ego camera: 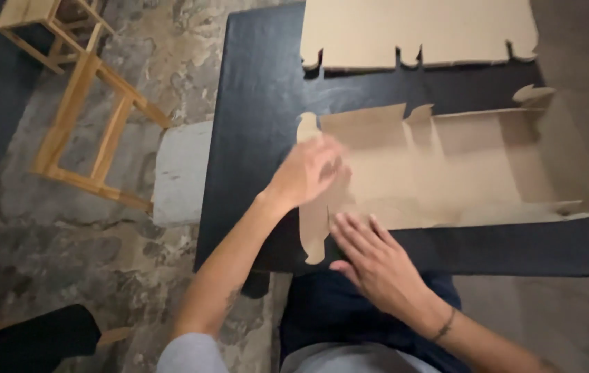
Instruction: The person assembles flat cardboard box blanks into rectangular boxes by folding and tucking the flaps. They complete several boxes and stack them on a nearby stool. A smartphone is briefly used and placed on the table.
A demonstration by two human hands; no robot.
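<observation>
- So far, your cardboard box blank [446,166] on the black table [260,103] is partly shaped: long walls up, near end flat.
- Your left hand [306,170] and right hand [370,259] press its end flap, fingers spread, gripping nothing.
- Second flat sheet [419,31] lies untouched.

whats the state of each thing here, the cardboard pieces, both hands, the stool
near cardboard sheet: partly folded, long sides raised, on the black table
far cardboard sheet: flat, unfolded
left hand: blurred, over the near sheet's left end
right hand: open, fingers spread, flat at the near sheet's front edge
wooden stool: standing on the floor, untouched
</observation>
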